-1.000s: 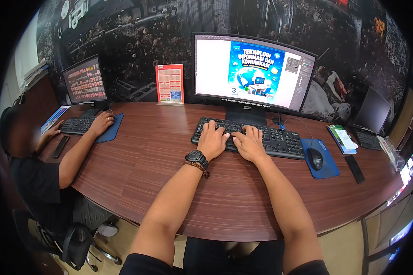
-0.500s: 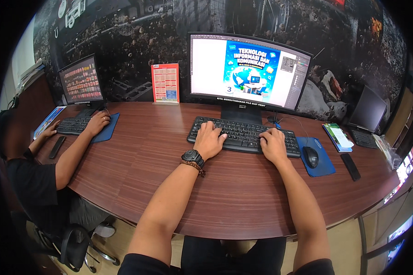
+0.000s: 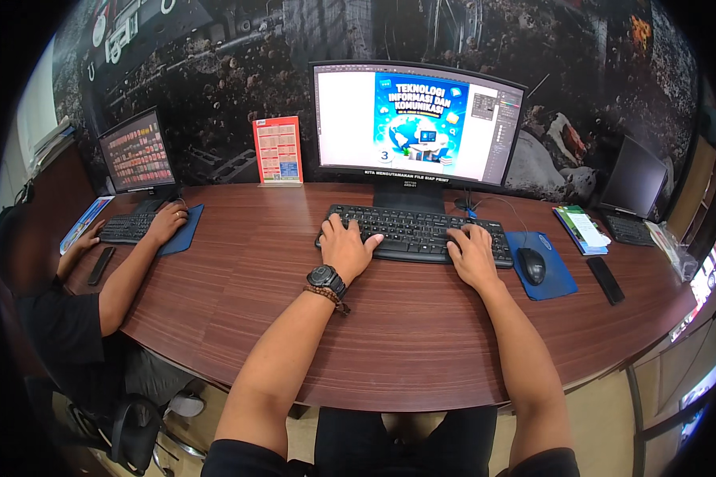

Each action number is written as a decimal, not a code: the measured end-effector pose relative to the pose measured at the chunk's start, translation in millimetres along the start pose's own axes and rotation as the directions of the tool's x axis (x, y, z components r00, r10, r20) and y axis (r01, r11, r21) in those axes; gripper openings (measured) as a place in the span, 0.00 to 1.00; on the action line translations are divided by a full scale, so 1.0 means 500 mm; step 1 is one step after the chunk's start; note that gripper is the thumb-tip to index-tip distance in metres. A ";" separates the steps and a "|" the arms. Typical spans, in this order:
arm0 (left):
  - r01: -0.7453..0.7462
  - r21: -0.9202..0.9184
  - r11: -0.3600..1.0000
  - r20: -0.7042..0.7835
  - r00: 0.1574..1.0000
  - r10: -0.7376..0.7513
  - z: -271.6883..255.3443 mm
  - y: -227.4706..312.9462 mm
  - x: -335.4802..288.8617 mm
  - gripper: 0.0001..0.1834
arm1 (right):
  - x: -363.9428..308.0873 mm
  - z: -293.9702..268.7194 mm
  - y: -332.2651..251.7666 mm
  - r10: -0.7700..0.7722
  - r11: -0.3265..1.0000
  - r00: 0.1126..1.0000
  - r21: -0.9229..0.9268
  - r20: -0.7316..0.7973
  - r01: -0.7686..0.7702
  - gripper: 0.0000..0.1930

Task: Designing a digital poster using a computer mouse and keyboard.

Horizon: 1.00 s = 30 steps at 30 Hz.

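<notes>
- The person sits at a curved, dark wooden table (image 3: 239, 270) with both hands on a black keyboard (image 3: 418, 232).
- The left hand (image 3: 347, 248) lies flat over the keyboard's left end, fingers spread on the keys; its grip is open and holds nothing. A black watch (image 3: 326, 278) and a beaded bracelet (image 3: 326, 297) sit on that wrist.
- The right hand (image 3: 471, 256) rests on the right part of the keyboard, fingers loosely curled on the keys, clasping nothing.
- The keyboard lies on the table right in front of a wide monitor (image 3: 418, 123) showing a blue poster design.
- Just right of the right hand, a black mouse (image 3: 531, 265) sits untouched on a blue mouse pad (image 3: 550, 280).
- Further right lie a dark phone (image 3: 605, 279) and a green booklet (image 3: 582, 228).
- At the left end of the table, another person (image 3: 64, 318) has a hand (image 3: 167, 223) by a second keyboard (image 3: 127, 229) under a smaller screen (image 3: 137, 151).
- A red card (image 3: 278, 150) stands between the two screens.
</notes>
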<state>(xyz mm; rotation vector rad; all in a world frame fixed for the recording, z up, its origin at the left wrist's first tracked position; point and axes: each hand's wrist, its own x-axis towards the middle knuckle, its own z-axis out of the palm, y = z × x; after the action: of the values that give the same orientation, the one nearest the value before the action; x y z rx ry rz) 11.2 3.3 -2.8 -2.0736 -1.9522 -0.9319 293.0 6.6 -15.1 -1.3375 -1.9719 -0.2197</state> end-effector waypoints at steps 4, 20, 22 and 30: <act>0.002 0.004 1.000 0.037 0.999 -0.002 -0.006 0.006 -0.005 0.39 | 0.002 -0.003 -0.026 0.014 0.999 1.000 -0.048 -0.009 -0.015 0.16; -0.013 -0.045 0.999 0.046 0.999 0.015 0.008 -0.020 0.000 0.38 | -0.078 -0.172 0.171 0.358 0.918 0.928 -0.144 -0.101 -0.370 0.18; 0.097 -0.003 0.995 0.127 0.987 -0.096 0.008 -0.037 0.003 0.52 | -0.090 -0.180 0.173 0.383 0.918 0.919 -0.072 -0.097 -0.390 0.19; 0.226 0.027 0.974 0.305 0.926 -0.224 -0.026 -0.027 0.019 0.61 | -0.092 -0.196 0.188 0.414 0.906 0.910 -0.088 -0.008 -0.413 0.23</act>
<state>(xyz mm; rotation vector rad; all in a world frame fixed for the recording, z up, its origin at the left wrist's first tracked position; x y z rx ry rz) -6.2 6.7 8.5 -2.1388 -2.3871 -0.6857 429.0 -35.6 1.9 -1.7811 -1.6512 -0.0950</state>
